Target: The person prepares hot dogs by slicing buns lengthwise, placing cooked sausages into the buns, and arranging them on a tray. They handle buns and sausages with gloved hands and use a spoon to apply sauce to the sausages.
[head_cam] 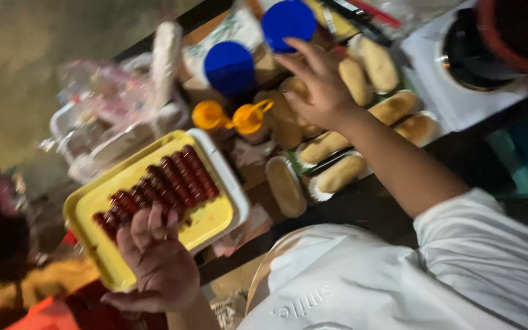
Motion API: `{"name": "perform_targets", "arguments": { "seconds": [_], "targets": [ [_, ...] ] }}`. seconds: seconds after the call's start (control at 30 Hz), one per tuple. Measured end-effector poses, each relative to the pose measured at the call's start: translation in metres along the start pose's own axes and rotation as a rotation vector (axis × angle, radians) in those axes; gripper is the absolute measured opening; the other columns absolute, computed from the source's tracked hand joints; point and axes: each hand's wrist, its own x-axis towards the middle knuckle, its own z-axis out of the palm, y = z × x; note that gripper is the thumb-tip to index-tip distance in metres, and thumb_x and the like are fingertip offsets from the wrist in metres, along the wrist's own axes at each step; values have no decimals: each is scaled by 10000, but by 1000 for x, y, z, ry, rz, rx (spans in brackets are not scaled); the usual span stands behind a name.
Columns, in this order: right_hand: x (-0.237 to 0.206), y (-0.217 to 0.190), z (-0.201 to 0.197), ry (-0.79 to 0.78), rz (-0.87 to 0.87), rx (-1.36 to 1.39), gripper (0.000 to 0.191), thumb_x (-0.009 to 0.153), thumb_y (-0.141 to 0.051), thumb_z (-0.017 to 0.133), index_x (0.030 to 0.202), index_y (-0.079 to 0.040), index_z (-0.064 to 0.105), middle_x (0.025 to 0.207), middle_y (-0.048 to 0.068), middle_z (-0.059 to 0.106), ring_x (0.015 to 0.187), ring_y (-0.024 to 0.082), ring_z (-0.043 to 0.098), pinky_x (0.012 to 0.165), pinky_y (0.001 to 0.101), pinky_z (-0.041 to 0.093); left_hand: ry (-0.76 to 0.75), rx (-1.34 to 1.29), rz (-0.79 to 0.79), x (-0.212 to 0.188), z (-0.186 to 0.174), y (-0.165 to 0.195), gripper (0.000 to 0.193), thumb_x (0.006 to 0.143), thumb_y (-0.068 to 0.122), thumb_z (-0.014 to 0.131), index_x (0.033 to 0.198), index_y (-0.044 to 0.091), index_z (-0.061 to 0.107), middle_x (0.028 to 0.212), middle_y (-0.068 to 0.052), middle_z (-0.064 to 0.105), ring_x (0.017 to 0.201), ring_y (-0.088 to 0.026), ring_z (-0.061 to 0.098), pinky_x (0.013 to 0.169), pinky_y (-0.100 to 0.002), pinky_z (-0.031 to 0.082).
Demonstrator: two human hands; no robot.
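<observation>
My left hand lies at the near end of a row of dark red sausages on a yellow tray, fingertips touching them, fingers loosely spread. My right hand reaches out from a white sleeve, fingers apart, over several long bread buns set in paper holders. It hovers just below a blue round lid and holds nothing that I can see. The picture is blurred and tilted.
A second blue lid and two orange-capped bottles stand between tray and buns. Clear plastic bags lie beyond the tray. A black pot on a white stove sits at the far right. Another person in orange is at the left.
</observation>
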Motion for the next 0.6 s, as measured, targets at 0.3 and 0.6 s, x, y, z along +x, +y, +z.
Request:
{"name": "perform_targets", "arguments": {
  "seconds": [0.3, 0.6],
  "targets": [
    [37, 222, -85, -194, 701, -374, 351, 804, -34, 724, 1149, -72, 778, 1156, 250, 713, 1080, 408, 682, 948, 465, 545, 5, 66, -3, -3, 80, -42, 771, 1097, 703, 322, 1563, 105, 467, 1560, -161, 491, 1381, -337, 495, 1173, -515, 406],
    [63, 259, -67, -321, 874, -699, 445, 704, -181, 845, 1080, 26, 729, 1099, 262, 697, 1072, 420, 677, 840, 512, 565, 79, 132, 48, -27, 112, -40, 598, 1127, 562, 406, 1503, 105, 493, 1551, -147, 501, 1410, -342, 532, 1197, -512, 442]
  ]
}}
